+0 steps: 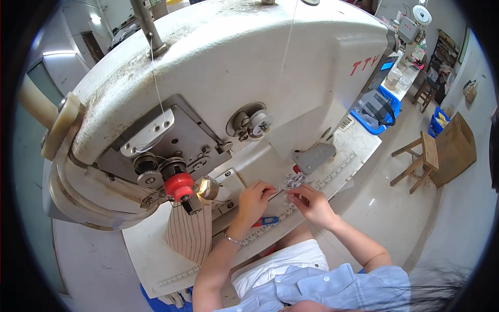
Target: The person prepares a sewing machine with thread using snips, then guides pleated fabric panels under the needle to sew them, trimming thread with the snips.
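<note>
Grey-white scraps are seen just beyond the nearly closed fingers, nearer right hand than left hand; any hold cannot be told.

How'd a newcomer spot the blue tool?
Start at the big white sewing machine, then the worktable below. Near the left hand, by the ruler strip, lies a small tool. Its blue and red colouring sets it apart from the pale strip.

White tabletop carries sewing machine and blue tool
</note>
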Motion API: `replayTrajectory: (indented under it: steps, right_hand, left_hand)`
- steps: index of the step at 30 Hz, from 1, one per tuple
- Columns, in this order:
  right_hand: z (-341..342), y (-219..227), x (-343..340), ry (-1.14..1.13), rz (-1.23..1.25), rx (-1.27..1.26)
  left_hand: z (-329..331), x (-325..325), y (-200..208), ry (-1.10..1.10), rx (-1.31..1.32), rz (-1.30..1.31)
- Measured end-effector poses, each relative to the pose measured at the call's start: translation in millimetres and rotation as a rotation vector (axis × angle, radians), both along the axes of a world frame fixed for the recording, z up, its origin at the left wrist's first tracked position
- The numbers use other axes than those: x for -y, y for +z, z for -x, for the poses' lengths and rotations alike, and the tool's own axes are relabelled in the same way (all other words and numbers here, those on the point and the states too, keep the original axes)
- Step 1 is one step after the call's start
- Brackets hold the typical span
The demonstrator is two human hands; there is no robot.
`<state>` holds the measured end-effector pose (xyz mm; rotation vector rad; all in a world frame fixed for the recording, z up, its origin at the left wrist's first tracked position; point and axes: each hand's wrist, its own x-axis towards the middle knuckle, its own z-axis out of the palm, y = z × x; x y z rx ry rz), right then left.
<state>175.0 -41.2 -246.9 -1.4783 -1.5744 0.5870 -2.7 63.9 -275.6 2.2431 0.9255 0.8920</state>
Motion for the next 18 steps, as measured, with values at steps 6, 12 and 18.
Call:
replayTrajectory:
  steps: [6, 12, 18]
  right_hand:
    - [24, -5, -25, 0.007, 0.037, -0.251]
    - [46, 15, -19, 0.057, -0.020, -0.639]
    - [54, 28, -18, 0.226, -0.291, -0.202]
  left_hand:
    - [9, 22, 19, 0.116, 0.282, 0.379]
    - [24, 52, 44, 0.180, 0.335, 0.123]
    - [32, 73, 54, 0.189, 0.452, 0.276]
